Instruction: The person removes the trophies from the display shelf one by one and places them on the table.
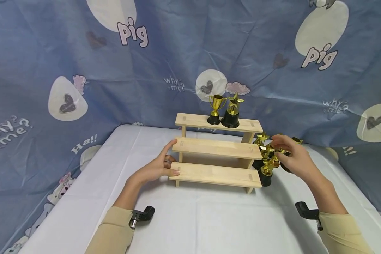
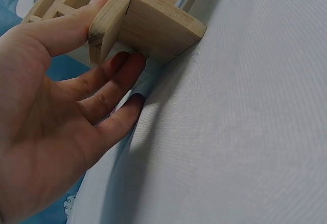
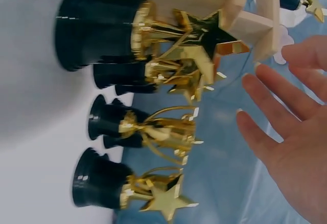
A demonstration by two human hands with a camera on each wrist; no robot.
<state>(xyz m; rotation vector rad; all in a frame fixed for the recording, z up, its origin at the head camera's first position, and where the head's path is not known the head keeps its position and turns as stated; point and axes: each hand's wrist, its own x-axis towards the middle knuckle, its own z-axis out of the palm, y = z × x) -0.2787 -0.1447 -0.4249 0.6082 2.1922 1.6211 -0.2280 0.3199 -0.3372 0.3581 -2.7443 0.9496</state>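
Observation:
A three-tier wooden display stand (image 1: 216,148) stands on the white table. My left hand (image 1: 152,169) grips its left end, the thumb on the lowest board and the index finger at the middle one. In the left wrist view the other fingers curl beside the stand's side panel (image 2: 158,24). On the top board are a gold cup trophy (image 1: 215,109) and a gold star trophy (image 1: 231,114), both on black bases. My right hand (image 1: 293,157) hovers over several trophies right of the stand, holding nothing. The right wrist view shows a star trophy (image 3: 102,27) nearest the stand, apart from the fingers.
A white cloth covers the table (image 1: 235,218). Behind it hangs a blue printed curtain (image 1: 165,53), close to the stand's back. The grouped trophies, some star-topped and one cup trophy (image 3: 158,131) with handles, stand close together and partly hide one another.

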